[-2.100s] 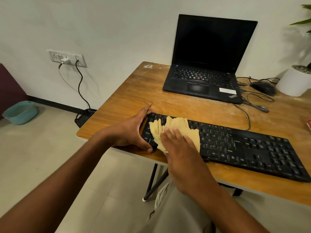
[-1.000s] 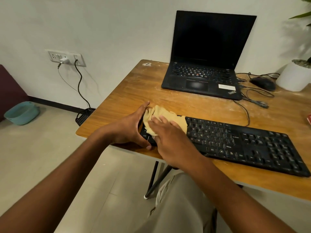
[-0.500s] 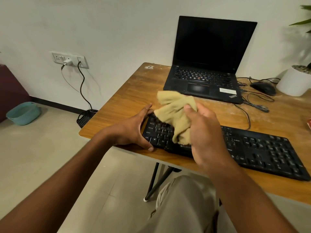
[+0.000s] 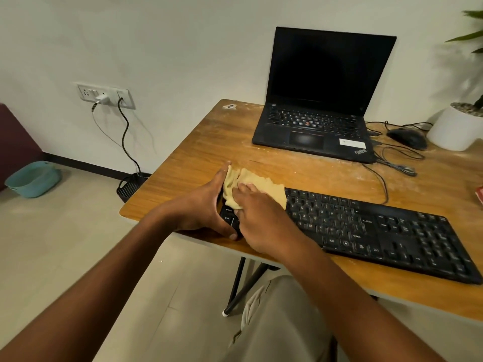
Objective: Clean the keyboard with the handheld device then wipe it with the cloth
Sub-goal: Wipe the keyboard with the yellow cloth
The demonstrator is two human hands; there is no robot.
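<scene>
Both hands (image 4: 230, 212) and cloth (image 4: 257, 185) over keyboard's (image 4: 379, 233) hidden left end.

black keyboard (image 4: 379, 231), pale yellow cloth (image 4: 261, 185) on its left end, black laptop (image 4: 318, 121) behind keyboard, brown woodgrain table (image 4: 198, 158), teal tub (image 4: 32, 178)

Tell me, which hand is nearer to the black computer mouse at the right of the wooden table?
Right. The right hand presses the yellow cloth on the keyboard, on the side toward the black computer mouse; the left hand grips the keyboard's far-left end.
</scene>
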